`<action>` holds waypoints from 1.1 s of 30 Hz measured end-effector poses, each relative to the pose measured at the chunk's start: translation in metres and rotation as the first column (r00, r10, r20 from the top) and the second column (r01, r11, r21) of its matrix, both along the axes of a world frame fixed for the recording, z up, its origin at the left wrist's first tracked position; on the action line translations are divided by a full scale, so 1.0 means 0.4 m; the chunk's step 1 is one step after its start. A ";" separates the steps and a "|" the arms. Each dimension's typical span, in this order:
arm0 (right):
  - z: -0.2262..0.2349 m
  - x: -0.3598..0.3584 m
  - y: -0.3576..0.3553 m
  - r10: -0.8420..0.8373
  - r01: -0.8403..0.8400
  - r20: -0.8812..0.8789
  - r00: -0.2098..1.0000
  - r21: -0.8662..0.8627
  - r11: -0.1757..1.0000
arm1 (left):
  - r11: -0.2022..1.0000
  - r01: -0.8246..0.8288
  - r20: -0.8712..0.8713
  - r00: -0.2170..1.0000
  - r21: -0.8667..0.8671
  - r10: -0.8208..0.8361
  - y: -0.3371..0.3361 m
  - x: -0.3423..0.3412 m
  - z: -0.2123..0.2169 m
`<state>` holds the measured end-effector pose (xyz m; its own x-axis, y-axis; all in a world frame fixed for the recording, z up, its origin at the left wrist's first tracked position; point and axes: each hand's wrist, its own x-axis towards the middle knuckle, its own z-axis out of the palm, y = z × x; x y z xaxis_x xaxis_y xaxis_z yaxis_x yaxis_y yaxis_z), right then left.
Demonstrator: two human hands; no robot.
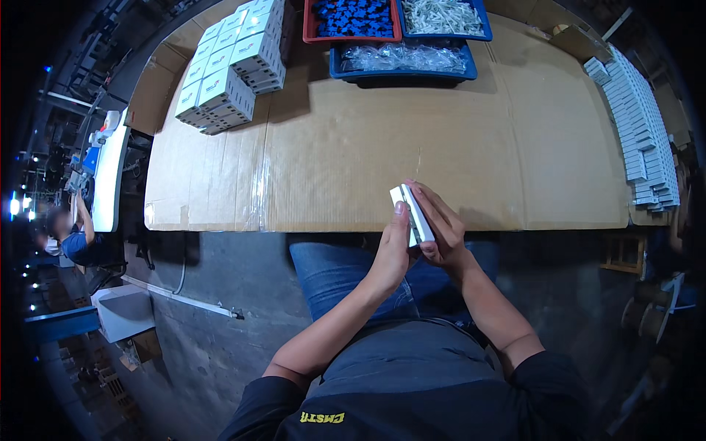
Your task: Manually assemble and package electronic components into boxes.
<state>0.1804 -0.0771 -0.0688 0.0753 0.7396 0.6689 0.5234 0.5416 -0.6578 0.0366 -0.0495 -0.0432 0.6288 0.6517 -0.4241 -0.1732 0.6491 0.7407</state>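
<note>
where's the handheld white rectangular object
Right of centre in the head view, the white rectangular object is between left hand and right hand, by the near brown cardboard edge.

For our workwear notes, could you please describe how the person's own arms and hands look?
The dark fabric left sleeve and matching right sleeve end near the elbows, leaving the forearms bare. The left hand and right hand are ungloved; no watch or bracelet shows.
</note>
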 end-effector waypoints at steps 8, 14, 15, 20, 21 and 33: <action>-0.013 0.003 -0.001 -0.014 0.004 -0.126 0.992 -0.080 0.997 | 0.999 0.046 0.043 0.998 0.016 -0.046 0.007 0.005 -0.015; -0.002 -0.029 -0.020 -0.055 -0.184 -0.705 0.707 -0.258 0.948 | 0.697 0.165 -0.275 0.960 0.698 0.047 0.014 0.015 -0.021; -0.001 -0.034 -0.019 -0.055 -0.184 -0.705 0.707 -0.259 0.948 | 0.733 0.081 -0.205 0.975 0.675 0.081 0.016 0.018 -0.021; 0.064 -0.039 0.017 -0.049 -0.182 -0.592 0.805 -0.324 0.929 | 0.862 -0.202 0.000 0.974 0.466 0.228 0.043 0.007 0.015; 0.072 -0.040 0.022 -0.051 -0.124 -0.495 0.867 -0.315 0.941 | 0.899 -0.314 0.077 0.949 0.306 0.306 0.052 0.005 0.024; -0.014 -0.012 0.003 -0.037 0.015 -0.073 0.997 -0.288 0.957 | 0.979 -0.171 -0.020 0.984 0.113 0.175 0.055 -0.005 -0.031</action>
